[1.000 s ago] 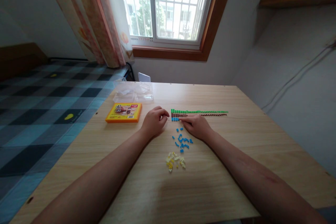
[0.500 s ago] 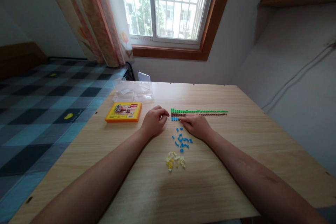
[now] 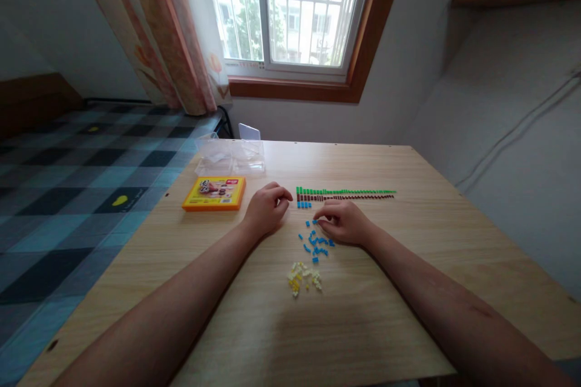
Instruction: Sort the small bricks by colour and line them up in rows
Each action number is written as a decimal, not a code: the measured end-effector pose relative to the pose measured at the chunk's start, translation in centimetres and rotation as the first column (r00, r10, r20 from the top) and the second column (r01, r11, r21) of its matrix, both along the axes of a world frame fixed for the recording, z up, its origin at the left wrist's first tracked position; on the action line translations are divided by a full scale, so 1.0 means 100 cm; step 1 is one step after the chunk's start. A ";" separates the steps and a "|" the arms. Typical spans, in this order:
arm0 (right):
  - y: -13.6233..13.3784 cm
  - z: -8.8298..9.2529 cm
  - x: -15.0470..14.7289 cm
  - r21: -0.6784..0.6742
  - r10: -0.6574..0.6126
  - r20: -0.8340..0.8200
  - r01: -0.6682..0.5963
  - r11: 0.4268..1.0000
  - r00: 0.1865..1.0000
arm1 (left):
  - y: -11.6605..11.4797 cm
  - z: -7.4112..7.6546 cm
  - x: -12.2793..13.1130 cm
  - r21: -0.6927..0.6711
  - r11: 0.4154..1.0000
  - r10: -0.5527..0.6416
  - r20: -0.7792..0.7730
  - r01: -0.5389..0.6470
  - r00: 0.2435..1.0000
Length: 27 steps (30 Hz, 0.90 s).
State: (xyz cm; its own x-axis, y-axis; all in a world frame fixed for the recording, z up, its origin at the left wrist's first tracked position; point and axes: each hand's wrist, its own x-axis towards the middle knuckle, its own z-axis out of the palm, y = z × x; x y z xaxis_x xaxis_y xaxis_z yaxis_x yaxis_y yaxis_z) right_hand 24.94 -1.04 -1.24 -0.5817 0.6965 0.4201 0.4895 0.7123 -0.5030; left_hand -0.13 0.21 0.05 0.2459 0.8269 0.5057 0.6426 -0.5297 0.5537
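Observation:
Curled fingers of my left hand [image 3: 269,207] rest on the table just left of the rows, and what they hold, if anything, is hidden. Thumb and forefinger of my right hand [image 3: 341,222] are at a small blue block [image 3: 315,222] above the loose blue pile [image 3: 319,243]. A green row [image 3: 345,191] and a brown row [image 3: 340,198] of small blocks run to the right. Below their left end sits a short row of blue blocks [image 3: 304,205]. Pale and bright yellow pieces [image 3: 303,278] lie nearer to me.
An orange and yellow box [image 3: 214,193] lies on the wooden table [image 3: 245,326] at the left. Behind it stands a clear plastic container [image 3: 230,157] with its lid raised. A bed with a checked cover [image 3: 91,193] is beside the table.
My right hand has moved from the short blue row down toward me, to a loose blue block. My left hand has stayed in place.

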 end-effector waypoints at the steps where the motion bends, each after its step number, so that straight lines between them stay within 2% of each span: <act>1: 0.000 0.000 0.000 -0.003 0.003 0.008 -0.003 1.000 1.000 | 0.000 0.000 0.000 -0.001 1.000 -0.001 0.001 0.001 1.000; 6: 0.003 -0.005 -0.001 0.011 -0.011 0.061 0.010 1.000 0.998 | 0.001 -0.002 0.000 -0.007 1.000 0.003 0.014 -0.003 1.000; 13: 0.008 -0.009 -0.001 0.087 -0.118 0.055 0.113 0.990 0.992 | 0.000 -0.001 0.000 -0.007 1.000 0.003 0.004 -0.003 1.000; 22: 0.004 -0.004 0.006 0.042 -0.074 0.045 0.072 0.997 0.996 | 0.000 0.000 0.000 -0.024 1.000 0.001 0.012 -0.001 1.000; 27: 0.008 -0.007 0.003 0.077 -0.140 0.099 0.133 0.988 0.985 | 0.000 0.000 0.000 -0.026 1.000 0.006 0.007 -0.005 1.000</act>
State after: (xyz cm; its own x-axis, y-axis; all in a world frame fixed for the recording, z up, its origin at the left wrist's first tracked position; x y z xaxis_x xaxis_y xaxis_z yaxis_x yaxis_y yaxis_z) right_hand 25.20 -0.23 -1.91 -0.5262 0.7435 0.4127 0.6314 0.6667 -0.3960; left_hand -0.11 0.18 0.05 0.2381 0.8410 0.4858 0.6417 -0.5116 0.5714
